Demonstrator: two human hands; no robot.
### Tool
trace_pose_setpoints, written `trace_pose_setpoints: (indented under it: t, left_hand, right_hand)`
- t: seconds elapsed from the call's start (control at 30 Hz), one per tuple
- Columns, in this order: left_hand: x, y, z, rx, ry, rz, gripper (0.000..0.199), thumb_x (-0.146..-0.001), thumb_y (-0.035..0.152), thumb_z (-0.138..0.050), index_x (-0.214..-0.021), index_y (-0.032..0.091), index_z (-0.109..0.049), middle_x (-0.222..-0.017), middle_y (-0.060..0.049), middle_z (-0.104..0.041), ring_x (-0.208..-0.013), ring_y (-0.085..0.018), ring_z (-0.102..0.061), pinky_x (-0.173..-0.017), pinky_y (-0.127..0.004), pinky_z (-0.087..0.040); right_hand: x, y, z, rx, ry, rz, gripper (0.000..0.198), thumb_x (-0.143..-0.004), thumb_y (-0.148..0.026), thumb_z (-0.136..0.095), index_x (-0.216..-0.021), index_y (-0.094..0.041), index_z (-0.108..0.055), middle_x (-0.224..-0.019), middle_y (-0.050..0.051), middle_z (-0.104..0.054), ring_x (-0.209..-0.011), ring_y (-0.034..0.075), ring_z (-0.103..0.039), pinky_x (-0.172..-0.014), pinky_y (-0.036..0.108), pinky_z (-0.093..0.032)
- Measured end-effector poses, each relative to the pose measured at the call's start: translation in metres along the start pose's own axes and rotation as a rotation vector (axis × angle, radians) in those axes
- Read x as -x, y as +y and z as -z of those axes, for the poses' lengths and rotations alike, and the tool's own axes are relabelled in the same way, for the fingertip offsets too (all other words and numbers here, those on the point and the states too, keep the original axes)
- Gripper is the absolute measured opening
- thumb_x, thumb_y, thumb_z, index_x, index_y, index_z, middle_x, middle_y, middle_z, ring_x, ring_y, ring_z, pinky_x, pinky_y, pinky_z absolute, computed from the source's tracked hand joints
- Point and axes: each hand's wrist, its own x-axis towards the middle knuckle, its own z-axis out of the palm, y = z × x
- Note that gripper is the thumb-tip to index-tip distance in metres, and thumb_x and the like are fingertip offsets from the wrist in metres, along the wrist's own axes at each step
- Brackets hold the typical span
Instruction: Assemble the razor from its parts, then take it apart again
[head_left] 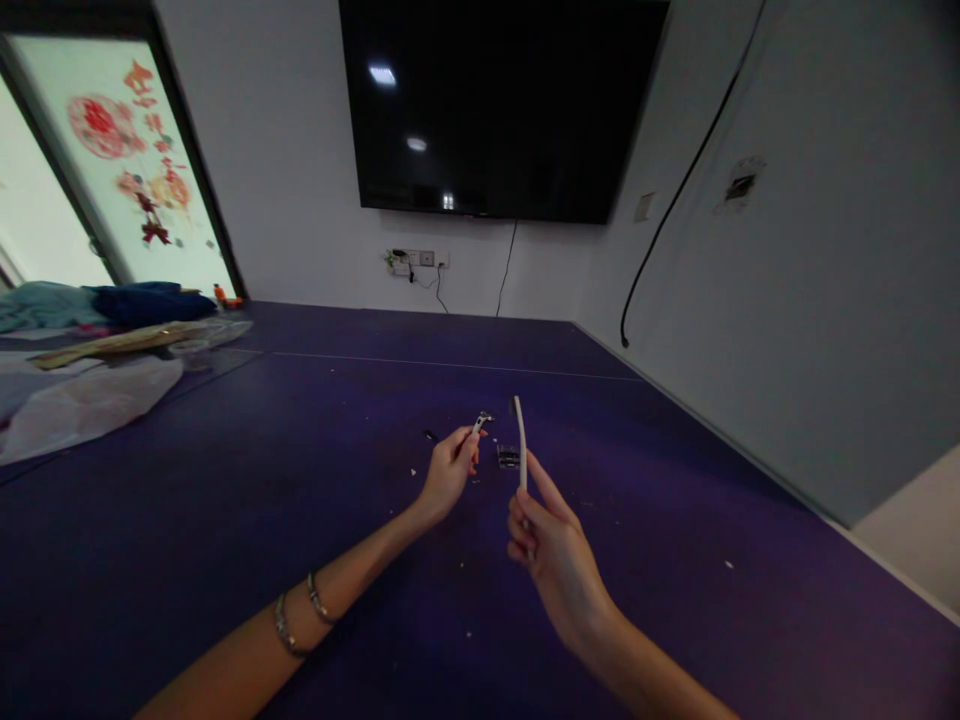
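My left hand [448, 472] is closed around the pale handle of a small razor-like tool [478, 424]. Its dark, shiny head points up and away from me, too small to make out fully. In my right hand [551, 545] is a slim white toothbrush [522, 440], held upright with its dark bristles at the top facing left. Between the two hands, a small black rectangular piece [508, 457] lies on the purple surface [360, 600]. Just beyond my left hand rests a small dark part [430, 436].
Plastic sheeting [97, 405] and folded blue cloth [154, 302] lie at the far left. Pale specks dot the surface. A large TV [510, 110] hangs on the wall ahead, above sockets [426, 258]. A black cable [679, 190] dangles at the right wall.
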Motion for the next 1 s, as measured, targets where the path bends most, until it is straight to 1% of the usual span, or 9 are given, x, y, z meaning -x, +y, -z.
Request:
trace_pose_setpoints:
  t: [0.17, 0.23, 0.33, 0.4, 0.5, 0.6, 0.7, 0.87, 1.0]
  left_hand:
    - [-0.012, -0.009, 0.004, 0.038, -0.054, 0.096, 0.037, -0.083, 0.048, -0.042, -0.093, 0.016, -0.058, -0.055, 0.007, -0.035, -0.046, -0.008, -0.036, -0.046, -0.02, -0.038]
    - [-0.015, -0.01, 0.007, 0.03, -0.092, 0.093, 0.038, -0.083, 0.048, -0.042, -0.094, 0.016, -0.058, -0.053, 0.008, -0.033, -0.046, -0.008, -0.034, -0.045, -0.019, -0.035]
    - [-0.016, -0.01, 0.01, 0.008, -0.162, 0.072, 0.034, -0.078, 0.044, -0.053, -0.096, 0.016, -0.059, -0.054, 0.007, -0.037, -0.047, -0.007, -0.035, -0.045, -0.018, -0.03]
    - [-0.014, -0.009, 0.011, 0.035, -0.184, 0.095, 0.034, -0.075, 0.04, -0.059, -0.098, 0.015, -0.059, -0.055, 0.007, -0.037, -0.046, -0.006, -0.034, -0.043, -0.018, -0.027]
    - [-0.011, -0.008, 0.01, 0.213, -0.209, 0.168, 0.034, -0.077, 0.041, -0.057, -0.101, 0.016, -0.053, -0.054, 0.009, -0.033, -0.041, -0.004, -0.029, -0.039, -0.017, -0.023]
    - [-0.009, -0.009, 0.008, 0.38, -0.223, 0.214, 0.029, -0.078, 0.041, -0.057, -0.091, 0.02, -0.044, -0.053, 0.01, -0.033, -0.038, -0.003, -0.024, -0.036, -0.014, -0.019]
    - [-0.006, -0.009, 0.005, 0.415, -0.247, 0.233, 0.029, -0.078, 0.04, -0.058, -0.08, 0.021, -0.036, -0.054, 0.01, -0.037, -0.038, -0.002, -0.025, -0.034, -0.013, -0.019]
    - [-0.002, -0.005, 0.001, 0.423, -0.322, 0.225, 0.029, -0.079, 0.041, -0.056, -0.079, 0.02, -0.036, -0.056, 0.009, -0.04, -0.038, -0.002, -0.027, -0.033, -0.013, -0.021]
    - [0.0, -0.002, 0.0, 0.451, -0.317, 0.22, 0.028, -0.08, 0.04, -0.057, -0.079, 0.02, -0.037, -0.056, 0.009, -0.04, -0.038, -0.002, -0.026, -0.033, -0.013, -0.021]
  right_hand:
    - [-0.051, -0.035, 0.014, 0.109, -0.001, 0.299, 0.05, -0.071, -0.028, -0.065, -0.119, -0.025, -0.056, -0.062, -0.004, -0.048, -0.054, 0.007, -0.039, -0.051, 0.021, -0.031]
    - [-0.068, -0.043, 0.024, 0.201, -0.002, 0.363, 0.04, -0.073, -0.037, -0.063, -0.108, -0.018, -0.064, -0.059, -0.003, -0.047, -0.053, 0.008, -0.037, -0.05, 0.022, -0.03]
    - [-0.088, -0.047, 0.044, 0.413, 0.015, 0.424, 0.041, -0.074, -0.049, -0.059, -0.084, -0.012, -0.071, -0.053, -0.002, -0.043, -0.05, 0.008, -0.034, -0.049, 0.024, -0.027]
    - [-0.098, -0.046, 0.057, 0.57, 0.014, 0.427, 0.043, -0.072, -0.052, -0.059, -0.075, -0.011, -0.072, -0.05, -0.002, -0.042, -0.049, 0.008, -0.034, -0.049, 0.024, -0.026]
    - [-0.11, -0.043, 0.073, 0.775, -0.004, 0.375, 0.045, -0.069, -0.055, -0.06, -0.065, -0.012, -0.072, -0.046, -0.002, -0.042, -0.048, 0.009, -0.036, -0.049, 0.025, -0.025]
    - [-0.115, -0.039, 0.079, 0.883, 0.024, 0.367, 0.046, -0.067, -0.056, -0.06, -0.061, -0.012, -0.071, -0.044, -0.002, -0.042, -0.047, 0.009, -0.038, -0.048, 0.025, -0.026]
    - [-0.115, -0.037, 0.076, 0.915, 0.05, 0.379, 0.047, -0.069, -0.056, -0.058, -0.062, -0.012, -0.071, -0.044, -0.002, -0.043, -0.047, 0.009, -0.039, -0.048, 0.025, -0.027]
    - [-0.116, -0.035, 0.075, 0.927, 0.034, 0.375, 0.047, -0.07, -0.057, -0.057, -0.063, -0.013, -0.071, -0.045, -0.001, -0.044, -0.045, 0.009, -0.039, -0.047, 0.024, -0.027]
    - [-0.12, -0.032, 0.082, 0.9, 0.043, 0.349, 0.048, -0.068, -0.058, -0.057, -0.062, -0.013, -0.071, -0.043, -0.002, -0.044, -0.044, 0.009, -0.038, -0.046, 0.024, -0.027]
